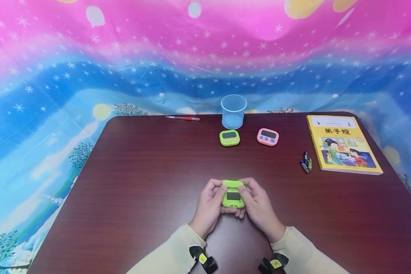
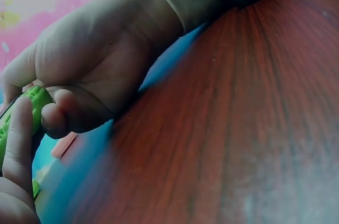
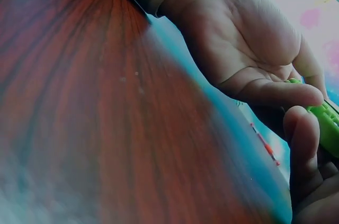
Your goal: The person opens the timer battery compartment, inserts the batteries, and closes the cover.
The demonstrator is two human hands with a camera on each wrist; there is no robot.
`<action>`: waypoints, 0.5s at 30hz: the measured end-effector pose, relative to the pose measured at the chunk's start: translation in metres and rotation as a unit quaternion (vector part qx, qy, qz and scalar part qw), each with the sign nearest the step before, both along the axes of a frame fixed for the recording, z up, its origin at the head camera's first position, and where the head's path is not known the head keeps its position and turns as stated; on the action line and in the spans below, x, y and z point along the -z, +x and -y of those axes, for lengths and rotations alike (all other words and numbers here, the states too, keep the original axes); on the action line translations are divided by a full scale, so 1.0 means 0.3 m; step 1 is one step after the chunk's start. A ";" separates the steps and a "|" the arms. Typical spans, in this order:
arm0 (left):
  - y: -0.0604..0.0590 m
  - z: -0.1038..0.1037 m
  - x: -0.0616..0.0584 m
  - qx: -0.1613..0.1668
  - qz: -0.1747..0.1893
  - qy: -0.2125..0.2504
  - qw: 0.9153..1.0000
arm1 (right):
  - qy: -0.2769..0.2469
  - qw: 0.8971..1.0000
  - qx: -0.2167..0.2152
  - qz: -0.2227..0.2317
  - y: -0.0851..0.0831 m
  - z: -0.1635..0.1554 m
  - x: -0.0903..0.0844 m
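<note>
Left hand (image 1: pixel 210 207): curled round the left edge of the green timer (image 1: pixel 233 195), thumb up by its top corner; cream sleeve and a black wrist strap behind.
Green timer: held between both hands just above the worktop (image 1: pixel 140 182), dark screen facing up, top end tilted away; small, rounded, glossy plastic.
Right hand (image 1: pixel 257 205): wrapped round the right edge of the same timer, fingertips bent over its top; seen from the left wrist as knuckles folded against the green casing (image 2: pixel 32 102).
Step in hand: by the look of it, working on the timer's body with both thumbs, perhaps at a cover or a button; which one cannot be told.
Next move: probably a firm, small thumb push while the other hand braces the casing, since smooth plastic slips easily.
Far left of the hands: red pen (image 1: pixel 182 118), thin and straight, lying at the back edge.
Straight beyond the hands: a second green timer (image 1: pixel 230 137) lying flat, then a clear plastic cup (image 1: pixel 233 111) standing upright behind it.
Beyond and right: pink timer (image 1: pixel 268 137), same rounded shape, blue buttons.
Farther right: small batteries (image 1: pixel 306 162), a loose bunch of short cylinders just beside a yellow book (image 1: pixel 342 144) with a picture cover.
Worktop: dark reddish wood grain, smooth, rounded corners.
</note>
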State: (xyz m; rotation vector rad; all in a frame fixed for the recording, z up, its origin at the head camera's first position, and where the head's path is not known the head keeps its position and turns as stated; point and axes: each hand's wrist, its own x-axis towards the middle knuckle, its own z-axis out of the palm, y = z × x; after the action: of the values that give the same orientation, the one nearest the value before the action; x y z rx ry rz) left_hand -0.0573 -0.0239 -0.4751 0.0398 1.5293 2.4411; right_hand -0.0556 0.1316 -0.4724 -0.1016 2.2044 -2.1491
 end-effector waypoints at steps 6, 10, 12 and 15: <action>-0.003 0.004 0.004 0.003 0.005 0.001 1.000 | -0.003 1.000 -0.002 -0.013 -0.002 -0.008 0.006; -0.006 0.006 0.003 0.003 0.012 0.007 1.000 | 0.034 0.999 0.019 -0.035 -0.009 -0.017 0.002; -0.008 0.008 0.003 0.002 0.013 0.006 1.000 | 0.068 0.996 0.037 -0.053 -0.015 -0.022 0.000; -0.009 0.011 0.004 0.002 0.014 0.001 1.000 | 0.103 0.989 0.061 -0.091 -0.026 -0.030 -0.002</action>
State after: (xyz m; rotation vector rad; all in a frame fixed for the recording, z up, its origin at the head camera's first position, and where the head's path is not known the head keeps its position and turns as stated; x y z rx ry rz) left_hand -0.0600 -0.0273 -0.4762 0.0090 1.5122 2.4298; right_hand -0.0634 0.1406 -0.4719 -0.1630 2.5866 -2.0276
